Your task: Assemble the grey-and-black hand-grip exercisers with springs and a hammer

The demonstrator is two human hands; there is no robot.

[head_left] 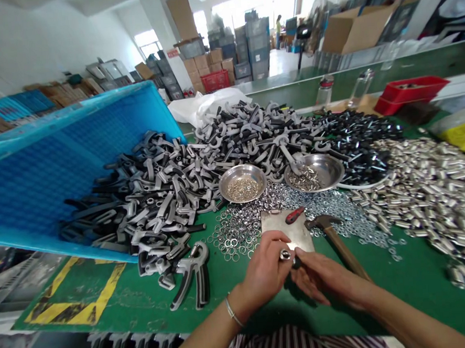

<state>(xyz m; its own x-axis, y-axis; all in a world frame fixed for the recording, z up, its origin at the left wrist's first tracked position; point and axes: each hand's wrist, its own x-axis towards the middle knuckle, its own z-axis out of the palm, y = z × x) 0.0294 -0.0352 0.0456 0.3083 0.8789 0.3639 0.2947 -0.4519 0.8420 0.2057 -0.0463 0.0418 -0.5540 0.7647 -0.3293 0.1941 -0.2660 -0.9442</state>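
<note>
My left hand (265, 266), with a bracelet at the wrist, is closed around a small shiny metal sleeve (284, 255), its round end facing up. Close against it, my right hand (325, 277) pinches a small black part (297, 263), mostly hidden by the fingers. Both hands meet just over the near edge of a flat metal plate (274, 225). A short red-and-black tool (295, 215) lies on that plate. Right of it rests a hammer (345, 251) with a wooden handle. Loose metal rings (236, 237) spread to the left of the plate.
Grey-and-black hand grips (170, 183) spill from a tilted blue crate (76, 141). Two steel bowls (225, 187) (334, 170) hold small parts. Black-headed bolts (361, 126) and silver sleeves (433, 182) are heaped right. One assembled hand grip (195, 271) lies left.
</note>
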